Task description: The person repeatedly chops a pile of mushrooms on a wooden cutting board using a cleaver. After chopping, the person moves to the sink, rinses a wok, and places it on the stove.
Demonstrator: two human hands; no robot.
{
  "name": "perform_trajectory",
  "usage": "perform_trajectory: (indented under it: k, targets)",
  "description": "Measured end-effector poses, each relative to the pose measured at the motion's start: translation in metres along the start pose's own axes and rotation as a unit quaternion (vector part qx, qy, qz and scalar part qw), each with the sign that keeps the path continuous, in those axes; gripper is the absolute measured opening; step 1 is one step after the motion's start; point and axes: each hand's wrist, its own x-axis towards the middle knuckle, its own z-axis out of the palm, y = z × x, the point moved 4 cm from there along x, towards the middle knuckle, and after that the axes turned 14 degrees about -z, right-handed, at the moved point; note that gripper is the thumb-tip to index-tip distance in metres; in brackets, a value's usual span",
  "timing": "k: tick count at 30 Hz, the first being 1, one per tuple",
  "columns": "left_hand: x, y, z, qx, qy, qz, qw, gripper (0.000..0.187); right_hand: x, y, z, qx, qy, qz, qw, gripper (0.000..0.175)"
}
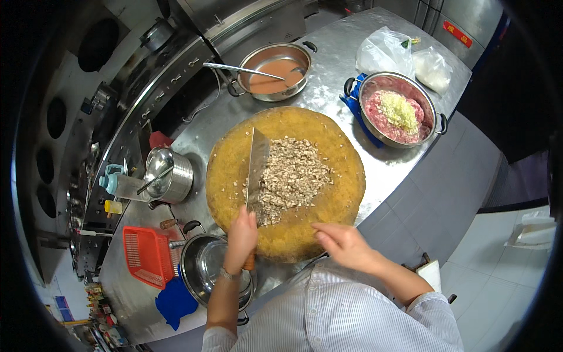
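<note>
My left hand [243, 237] grips a Chinese cleaver [257, 165] by its wooden handle [249, 260]. The broad steel blade stands on edge along the left side of a spread heap of finely chopped grey-brown food [294, 176], perhaps mushroom. Beneath lies a thick round yellow chopping board [338, 145] with small bits scattered about it. My right hand [343, 244] hovers at the board's near right edge, apart from the heap. Its index finger points forward, the other fingers are partly curled, and nothing shows in it.
A pot of brown liquid [268, 79] with a ladle stands beyond the board. At far right sits a pot [433, 125] of minced meat topped with chopped pale vegetable. Close on the left are an empty-looking steel pot [198, 268], a red basket [147, 255] and stacked metal bowls [180, 178].
</note>
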Motion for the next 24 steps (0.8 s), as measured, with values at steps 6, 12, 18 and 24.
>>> perform_trajectory:
  k: [6,12,18,24]
  targets:
    - [0.013,0.021,-0.006,0.118,0.060,0.065,0.989,0.022,-0.042,0.031,-0.046,0.026,0.107,0.145,0.983,0.025]
    - [0.006,0.025,-0.002,0.161,0.033,-0.003,0.986,0.021,-0.061,0.044,-0.068,-0.018,0.157,0.172,0.972,0.025]
    - [0.000,0.033,0.002,0.149,0.052,0.072,0.985,0.022,-0.062,0.050,-0.075,-0.024,0.163,0.178,0.970,0.025]
    - [0.002,0.041,0.004,0.195,0.050,0.041,0.979,0.022,-0.061,0.053,-0.078,-0.055,0.138,0.183,0.972,0.024]
